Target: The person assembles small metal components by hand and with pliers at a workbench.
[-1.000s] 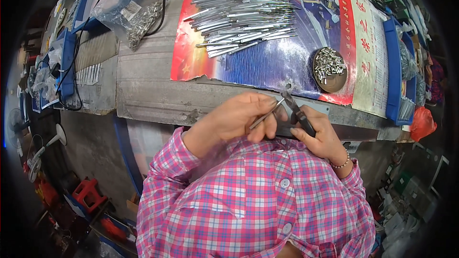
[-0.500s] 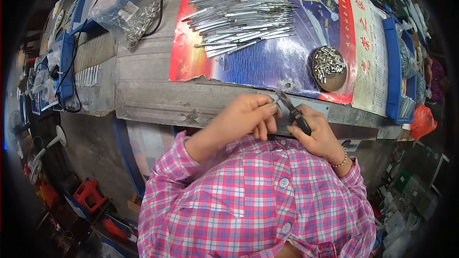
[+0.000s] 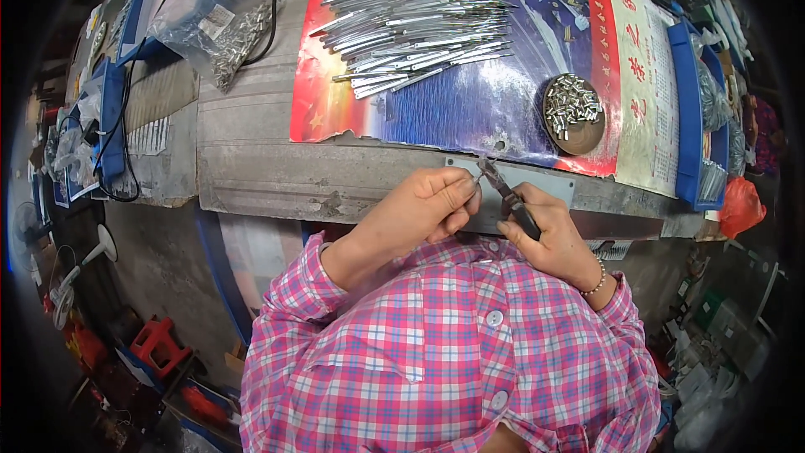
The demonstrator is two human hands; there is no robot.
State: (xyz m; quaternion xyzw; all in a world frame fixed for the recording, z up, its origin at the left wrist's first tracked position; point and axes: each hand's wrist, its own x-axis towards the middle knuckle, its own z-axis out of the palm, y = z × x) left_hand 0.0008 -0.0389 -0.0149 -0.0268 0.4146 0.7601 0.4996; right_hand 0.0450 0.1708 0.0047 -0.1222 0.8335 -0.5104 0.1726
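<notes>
My right hand (image 3: 549, 231) is wrapped round a pair of dark-handled pliers (image 3: 511, 197), whose jaws point up and to the left. Close to those jaws, my left hand (image 3: 436, 201) pinches something small and thin; its kind is too small to make out. Both hands are over a grey metal plate (image 3: 549, 189) at the table's front edge. Beyond them, many thin silver metal strips (image 3: 419, 21) lie in rows on a printed poster (image 3: 470, 109). A round brown bowl (image 3: 579, 144) of small silver metal sleeves (image 3: 573, 105) stands behind my right hand.
A clear plastic bag of small metal parts (image 3: 231, 46) lies at the left of the table (image 3: 251, 155), beside a black cable (image 3: 272, 25). Blue bins stand at the left (image 3: 113, 117) and right (image 3: 689, 134). A red plastic bag (image 3: 742, 208) hangs at the right edge.
My left hand and the pliers' jaws have shifted slightly, staying close together. The whole view has moved a little. Both hands keep their grip.
</notes>
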